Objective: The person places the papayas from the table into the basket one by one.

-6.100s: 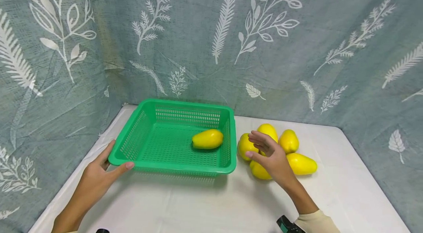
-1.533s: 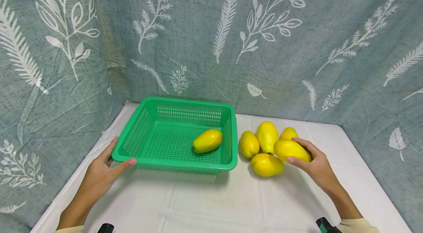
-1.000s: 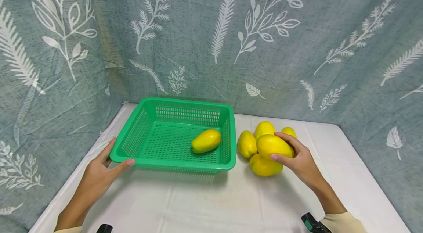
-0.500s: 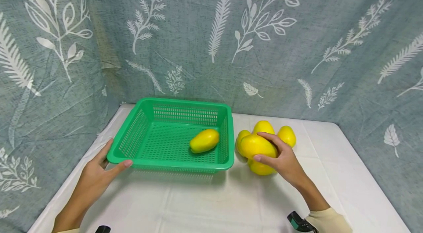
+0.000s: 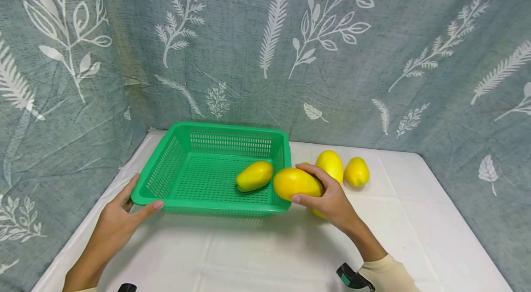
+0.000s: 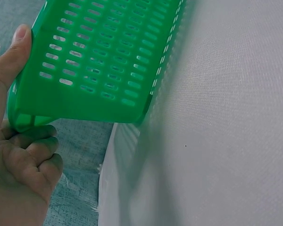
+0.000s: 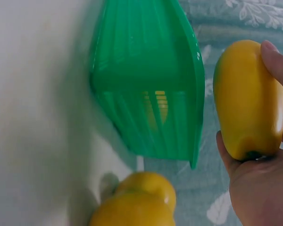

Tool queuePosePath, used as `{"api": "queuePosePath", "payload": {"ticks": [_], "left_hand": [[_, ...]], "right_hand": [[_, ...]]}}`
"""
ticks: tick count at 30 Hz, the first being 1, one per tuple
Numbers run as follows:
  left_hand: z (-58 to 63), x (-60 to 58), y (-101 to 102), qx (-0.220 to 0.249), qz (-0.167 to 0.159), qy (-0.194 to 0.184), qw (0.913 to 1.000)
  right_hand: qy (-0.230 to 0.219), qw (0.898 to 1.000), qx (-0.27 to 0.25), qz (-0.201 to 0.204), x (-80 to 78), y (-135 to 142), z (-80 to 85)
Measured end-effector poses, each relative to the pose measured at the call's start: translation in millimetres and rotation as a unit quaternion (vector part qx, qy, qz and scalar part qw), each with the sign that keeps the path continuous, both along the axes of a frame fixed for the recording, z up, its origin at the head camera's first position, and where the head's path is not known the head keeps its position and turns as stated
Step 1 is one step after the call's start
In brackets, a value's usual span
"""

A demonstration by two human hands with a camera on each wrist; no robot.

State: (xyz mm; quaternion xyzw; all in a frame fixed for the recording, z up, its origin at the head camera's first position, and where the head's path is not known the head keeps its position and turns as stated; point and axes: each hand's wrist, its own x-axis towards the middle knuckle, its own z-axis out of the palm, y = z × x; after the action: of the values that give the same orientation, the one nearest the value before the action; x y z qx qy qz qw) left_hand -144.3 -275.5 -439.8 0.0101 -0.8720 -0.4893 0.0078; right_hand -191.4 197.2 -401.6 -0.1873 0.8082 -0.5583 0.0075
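Observation:
My right hand (image 5: 332, 200) holds a yellow papaya (image 5: 294, 183) between thumb and fingers, above the right rim of the green plastic basket (image 5: 211, 209). In the right wrist view this papaya (image 7: 247, 99) shows a dark green stem end near the palm, and it is raised beside the basket wall (image 7: 146, 70). One papaya (image 5: 254, 177) lies in the right part of the basket. At the front left corner, my left hand (image 5: 118, 218) grips the rim, thumb on the near side. The left wrist view shows its fingers (image 6: 42, 150) curled below the rim.
Right of the basket, more papayas lie on the white tablecloth: one at the back (image 5: 330, 166), one farther right (image 5: 356, 172), others mostly hidden by my right hand. A grey-green curtain (image 5: 232, 52) with white leaf prints stands close behind the basket.
My right hand, empty at first, took a papaya from the right side of the group and has carried it left to the basket's right rim. The left hand stays at the corner.

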Motion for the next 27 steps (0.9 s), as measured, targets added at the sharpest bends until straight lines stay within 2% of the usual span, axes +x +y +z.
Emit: {"api": "queuePosePath", "payload": {"ticks": [14, 19, 27], "left_hand": [[-2.2, -0.3, -1.2, -0.004, -0.005, 0.0, 1.0], [-3.6, -0.6, -1.1, -0.005, -0.006, 0.0, 1.0], [-4.0, 0.8, -0.8, -0.002, -0.005, 0.008, 0.9999]], "right_hand": [[-0.012, 0.999, -0.02, 0.041, -2.8, -35.9, -2.7], [0.009, 0.997, -0.04, 0.061, -4.1, -35.9, -3.9], [0.018, 0.998, -0.029, 0.059, -3.7, -24.3, -9.9]]}}
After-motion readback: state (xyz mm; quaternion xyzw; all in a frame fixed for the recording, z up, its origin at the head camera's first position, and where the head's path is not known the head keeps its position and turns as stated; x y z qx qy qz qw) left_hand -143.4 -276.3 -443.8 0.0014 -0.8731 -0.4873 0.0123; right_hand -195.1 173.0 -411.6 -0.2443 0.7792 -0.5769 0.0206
